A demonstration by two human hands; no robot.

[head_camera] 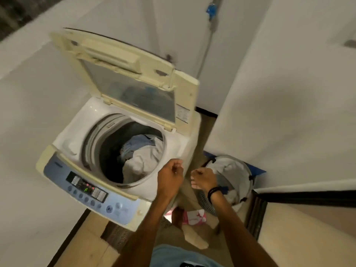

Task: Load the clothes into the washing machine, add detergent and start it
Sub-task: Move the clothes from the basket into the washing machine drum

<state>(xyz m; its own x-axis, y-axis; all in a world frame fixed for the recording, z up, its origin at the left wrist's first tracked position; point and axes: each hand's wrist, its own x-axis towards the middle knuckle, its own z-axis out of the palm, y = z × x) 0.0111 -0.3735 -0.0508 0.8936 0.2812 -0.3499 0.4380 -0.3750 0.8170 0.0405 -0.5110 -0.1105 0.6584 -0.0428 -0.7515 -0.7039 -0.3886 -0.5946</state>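
Note:
A white top-loading washing machine (pixel 73 130) stands with its lid (pixel 123 74) raised. Pale blue and white clothes (pixel 142 153) lie inside the drum. The blue control panel (pixel 86 187) at the front shows lit indicators. My left hand (pixel 170 176) hovers over the machine's right front corner, fingers curled with nothing visibly in them. My right hand (pixel 202 179), with a dark band on its wrist, is loosely curled above the gap between the machine and a round laundry basket (pixel 248 170) that holds more clothes (pixel 229 168).
White walls close in on the left, behind and to the right. A grey pipe (pixel 209 33) runs down the back wall. A pink packet (pixel 194 216) lies on the tan floor below my arms, next to a dark striped mat (pixel 115 236).

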